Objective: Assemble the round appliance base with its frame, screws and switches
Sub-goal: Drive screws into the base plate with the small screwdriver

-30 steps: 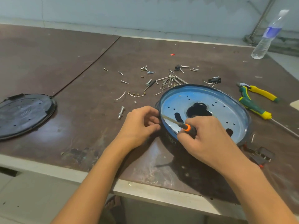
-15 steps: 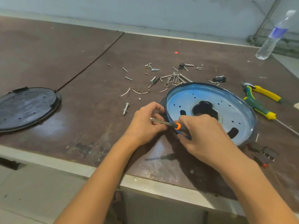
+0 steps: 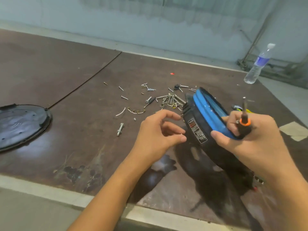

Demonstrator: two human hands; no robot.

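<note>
The right hand (image 3: pixel 246 140) clamps the round base (image 3: pixel 193 114), thumb pressed on its black side wall and fingers hooked over the blue rim, so that the base stands tilted on edge, its lower edge down by the tabletop (image 3: pixel 83 130) and its hollow side turned away to the right. The same hand also holds a screwdriver (image 3: pixel 244 114), shaft pointing up, with an orange collar above a dark handle. The left hand (image 3: pixel 156 130) hovers just beside the wall of the base with fingers apart and loosely bent, gripping nothing that can be made out. The tabletop is dark brown board, scuffed and glossy, with a pale edge strip and a seam across it. Loose screws (image 3: pixel 168 99) and bent wires lie scattered behind the hands, and a stubby bolt (image 3: pixel 120 129) lies nearer. A black round cover (image 3: pixel 21 124) rests far left. A clear water bottle (image 3: pixel 257 65) stands at the far right before a stained pale wall (image 3: pixel 150 22). A printed label (image 3: pixel 197 130) sits on the base's wall.
</note>
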